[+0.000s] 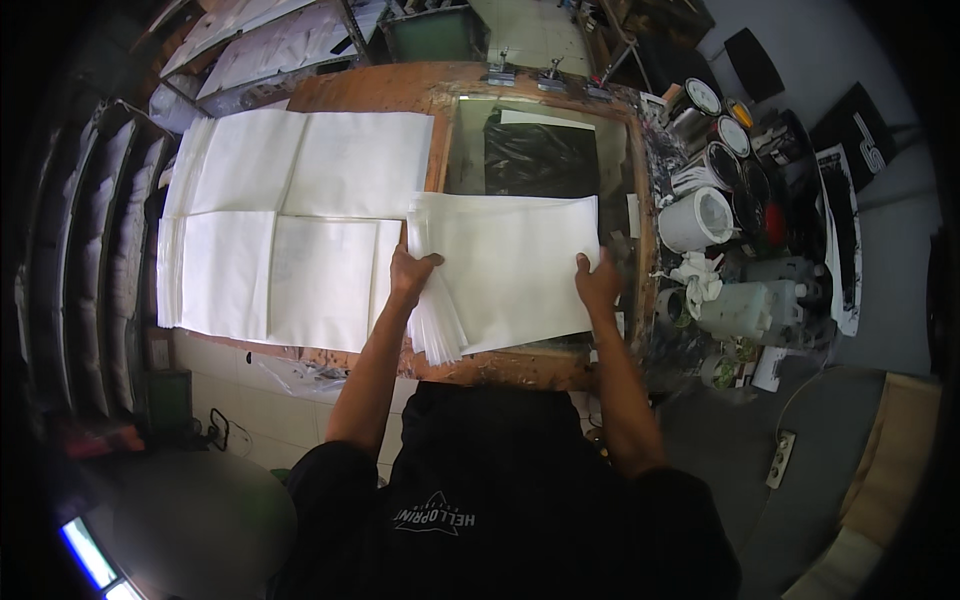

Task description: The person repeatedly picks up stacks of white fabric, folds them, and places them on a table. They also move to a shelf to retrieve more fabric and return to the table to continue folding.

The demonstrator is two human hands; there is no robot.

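Note:
Both my hands grip a stack of white sheets [515, 265] at its opposite sides, over the right part of a wooden table [375, 85]. My left hand [410, 275] is closed on the left side, thumb on top, where the sheet edges fan out in a thick layered strip. On the right edge, my right hand [598, 283] is closed with its thumb on top and the fingers hidden underneath. Left of the stack lie more white sheets in overlapping piles, a far pile [360, 155] and a near pile [320, 270]. Behind the held stack shows a framed panel [463, 150] with black plastic [540, 155] on it.
Metal hinge clamps [502, 72] sit at the table's far edge. Paint cans and tubs [693, 220] crowd the right side, with translucent jugs [745, 308] nearer. A rack [95, 260] stands at the left. A power strip [781, 460] lies lower right. Another person's blurred head [205, 525] is lower left.

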